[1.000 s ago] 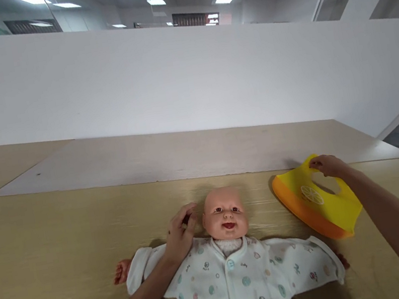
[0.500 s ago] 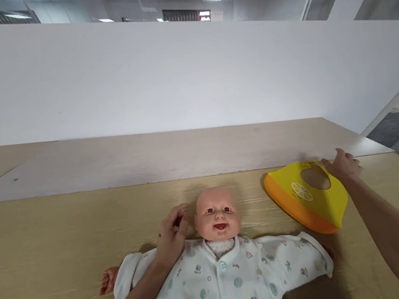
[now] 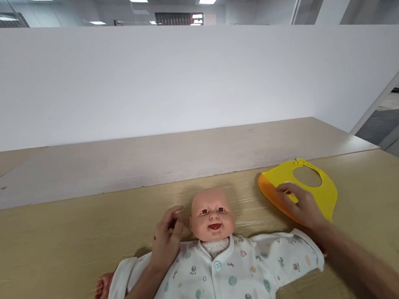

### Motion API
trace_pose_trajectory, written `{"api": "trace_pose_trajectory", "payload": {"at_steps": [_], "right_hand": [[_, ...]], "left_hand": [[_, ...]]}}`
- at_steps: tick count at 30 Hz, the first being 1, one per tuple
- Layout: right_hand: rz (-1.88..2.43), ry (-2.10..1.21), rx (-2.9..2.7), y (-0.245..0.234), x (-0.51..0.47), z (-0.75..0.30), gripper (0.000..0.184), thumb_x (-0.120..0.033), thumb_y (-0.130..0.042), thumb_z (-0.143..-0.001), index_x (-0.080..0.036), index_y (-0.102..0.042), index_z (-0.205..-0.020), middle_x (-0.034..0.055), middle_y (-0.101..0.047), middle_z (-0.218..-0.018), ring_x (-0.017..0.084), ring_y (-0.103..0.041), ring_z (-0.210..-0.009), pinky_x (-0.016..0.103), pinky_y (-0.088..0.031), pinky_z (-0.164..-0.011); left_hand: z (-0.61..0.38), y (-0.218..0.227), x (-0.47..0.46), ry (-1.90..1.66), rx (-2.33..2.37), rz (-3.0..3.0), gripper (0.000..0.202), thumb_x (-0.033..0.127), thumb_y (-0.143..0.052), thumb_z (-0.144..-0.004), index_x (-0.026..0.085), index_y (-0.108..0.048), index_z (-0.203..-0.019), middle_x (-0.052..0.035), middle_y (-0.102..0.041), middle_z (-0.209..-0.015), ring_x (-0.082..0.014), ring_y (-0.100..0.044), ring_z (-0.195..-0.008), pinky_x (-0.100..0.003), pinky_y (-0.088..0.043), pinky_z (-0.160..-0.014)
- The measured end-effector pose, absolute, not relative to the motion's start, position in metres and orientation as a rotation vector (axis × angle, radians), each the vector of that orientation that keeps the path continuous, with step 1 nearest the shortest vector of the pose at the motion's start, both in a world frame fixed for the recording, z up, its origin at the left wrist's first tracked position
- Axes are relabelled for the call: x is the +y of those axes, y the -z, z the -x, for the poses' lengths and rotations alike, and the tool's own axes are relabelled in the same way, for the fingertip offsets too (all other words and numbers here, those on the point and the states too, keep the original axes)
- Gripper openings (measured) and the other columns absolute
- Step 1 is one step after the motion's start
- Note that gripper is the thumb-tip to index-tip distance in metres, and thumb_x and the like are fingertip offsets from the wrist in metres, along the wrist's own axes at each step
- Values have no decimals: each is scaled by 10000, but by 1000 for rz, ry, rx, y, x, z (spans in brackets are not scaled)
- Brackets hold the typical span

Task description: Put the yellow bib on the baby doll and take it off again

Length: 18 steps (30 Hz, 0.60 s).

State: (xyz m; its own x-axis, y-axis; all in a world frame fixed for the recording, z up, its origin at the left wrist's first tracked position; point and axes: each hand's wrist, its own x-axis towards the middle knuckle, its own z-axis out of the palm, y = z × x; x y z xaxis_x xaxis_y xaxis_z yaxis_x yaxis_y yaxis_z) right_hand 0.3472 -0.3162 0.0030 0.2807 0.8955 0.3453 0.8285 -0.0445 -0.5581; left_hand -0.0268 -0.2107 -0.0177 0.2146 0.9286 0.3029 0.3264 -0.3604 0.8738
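A baby doll (image 3: 211,215) lies on its back, face up, dressed in a white jacket with small coloured prints (image 3: 221,281). My left hand (image 3: 167,237) rests beside the doll's head on the jacket's shoulder, fingers curled and apart, holding nothing. To the right of the head lies a yellow silicone bib (image 3: 315,191) with an orange pocket edge (image 3: 271,196). My right hand (image 3: 303,206) is on the bib, fingers closed over its middle, covering part of it. The doll's hands poke out of the sleeves, the far one mostly hidden.
The doll and bib lie on a wood-grain tabletop (image 3: 30,259). Behind it is a paler board (image 3: 148,160), then a tall white partition (image 3: 171,72). The board's right corner ends near a drop to a grey floor (image 3: 379,127).
The bib has turned under my right hand, its neck hole swinging toward the far side, and it sits closer to the doll. My left hand stays by the head.
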Motion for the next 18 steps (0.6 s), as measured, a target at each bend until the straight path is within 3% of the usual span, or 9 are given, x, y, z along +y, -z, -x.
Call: {"api": "trace_pose_trajectory", "payload": {"at_steps": [4, 6, 10, 12, 15, 18], "right_hand": [[1670, -277, -2120, -28, -350, -286, 316, -413, -476, -911, -253, -587, -1159, 90, -628, -1209, 261, -581, -1159, 462, -496, -986], [1622, -286, -2302, -35, -362, -273, 452, -514, -539, -854, -284, -574, -1241, 106, -589, -1300, 323, -534, -1240, 531, -461, -1028], [1791, -489, -2429, -40, -370, -261, 761, -644, -542, -784, -201, -492, -1400, 182, -420, -1460, 402, -382, -1362, 604, -361, -1089], [1841, -602, -2439, -42, -372, -254, 766, -594, -545, -794, -184, -454, -1434, 175, -370, -1492, 399, -337, -1389, 581, -344, -1109], [1825, -666, -2465, -48, -375, -243, 684, -422, -512, -819, -230, -401, -1466, 143, -414, -1473, 375, -385, -1367, 551, -363, -1107], [1937, -756, -2509, -54, -378, -237, 813, -280, -506, -719, -217, -317, -1508, 137, -361, -1505, 374, -347, -1390, 550, -333, -1124]], "left_hand": [[30, 16, -211, -1141, 1195, -1887, 296, 390, -510, -847, 185, -643, -1014, -19, -661, -708, -162, -602, -611, -278, -497, -591], [31, 16, -212, -1152, 1201, -1950, 290, 393, -508, -844, 186, -655, -985, -41, -695, -753, -182, -639, -665, -304, -526, -638], [32, 15, -214, -1137, 1108, -2126, 248, 334, -477, -867, 194, -672, -932, -48, -717, -770, -182, -651, -661, -300, -536, -643], [36, 10, -216, -1057, 1008, -2237, 235, 285, -468, -877, 207, -673, -961, -49, -725, -806, -180, -656, -675, -286, -531, -639], [51, 1, -225, -905, 883, -2382, 284, 234, -448, -891, 230, -652, -1088, -63, -723, -878, -197, -662, -758, -297, -531, -693], [73, -9, -239, -827, 852, -2500, 320, 209, -441, -883, 242, -651, -1123, -81, -713, -940, -219, -652, -840, -318, -529, -762]]}}
